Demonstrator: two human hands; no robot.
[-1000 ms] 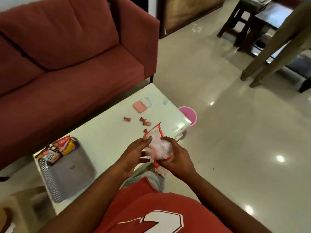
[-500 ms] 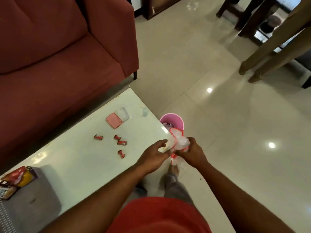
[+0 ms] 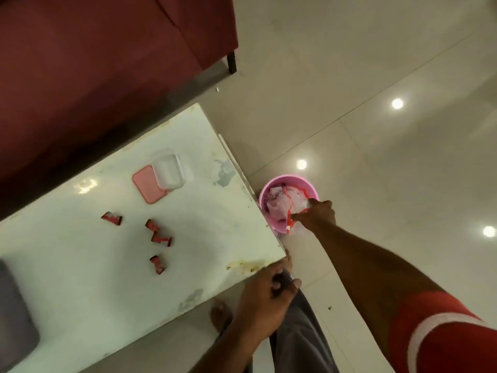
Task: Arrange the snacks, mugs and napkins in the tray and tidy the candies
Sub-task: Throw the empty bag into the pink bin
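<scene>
Table (image 3: pixel 80 292) holds candies (image 3: pixel 158 239); right hand (image 3: pixel 317 215) grips bag (image 3: pixel 294 204) over bin (image 3: pixel 271 224); left hand (image 3: pixel 266 294) curled, empty; next, release bag, gather candies.

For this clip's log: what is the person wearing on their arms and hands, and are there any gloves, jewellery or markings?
Both hands are bare: no gloves, rings or watch show on the left hand or the right hand. Both forearms are uncovered. The right arm has a short red sleeve with a white band near its hem, ending above the elbow. The left arm's sleeve is out of frame.
</scene>
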